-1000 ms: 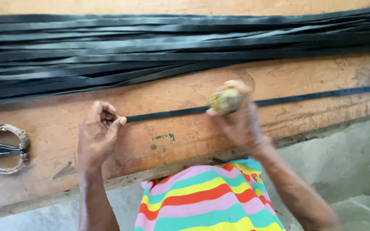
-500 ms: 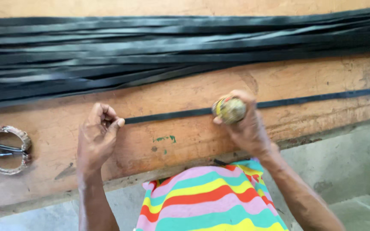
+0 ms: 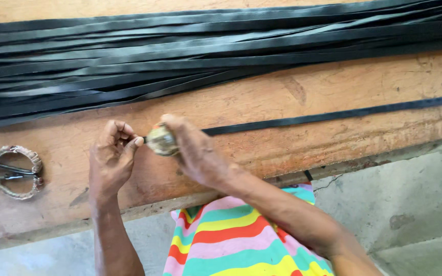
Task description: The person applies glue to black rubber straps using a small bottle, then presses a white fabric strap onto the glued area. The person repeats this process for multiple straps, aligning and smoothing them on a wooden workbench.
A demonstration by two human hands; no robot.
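Note:
A single thin black strip (image 3: 333, 116) lies along a worn wooden board (image 3: 282, 97). My left hand (image 3: 112, 153) pinches the strip's left end between thumb and fingers. My right hand (image 3: 193, 151) grips a small rounded tool with a yellowish wrapped handle (image 3: 160, 139), pressed down on the strip right beside my left fingertips. The two hands almost touch. The tool's working end is hidden under my fingers.
A thick pile of long black strips (image 3: 180, 56) covers the far half of the board. Scissors with wrapped handles (image 3: 11, 171) lie at the left. Below the board's near edge are a striped multicoloured garment (image 3: 231, 240) and a grey concrete floor (image 3: 410, 204).
My right hand slid the tool leftwards along the strip, from well right of the left hand to right beside it. The left hand stayed in its place, pinching the end.

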